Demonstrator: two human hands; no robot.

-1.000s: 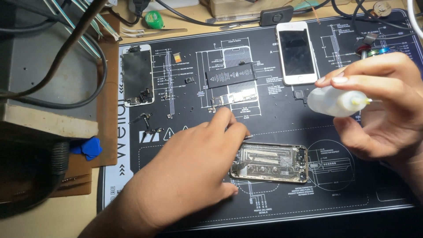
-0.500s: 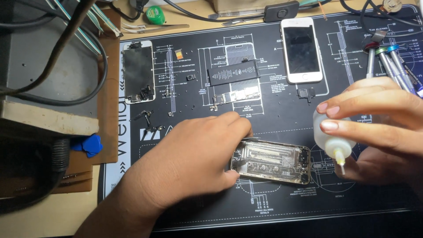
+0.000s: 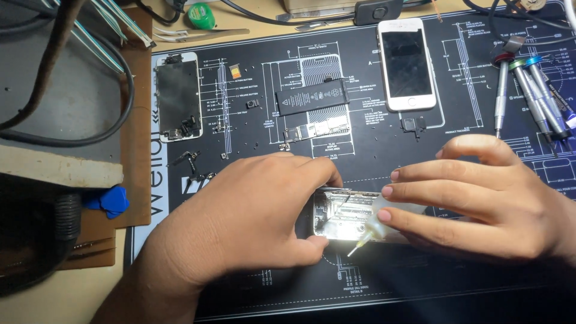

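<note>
- My left hand (image 3: 252, 219) presses the bare phone shell (image 3: 342, 213) flat on the black mat (image 3: 420, 288), steadying it.
- My right hand (image 3: 480, 198) pinches the small glue bottle (image 3: 378, 219), tilted so its nozzle points down at the shell's near edge.

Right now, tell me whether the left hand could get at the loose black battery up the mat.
Probably not freely: the left hand is pinning the metal phone housing. The path to the battery looks open, with only tiny parts between, but reaching it means letting the housing go.
</note>
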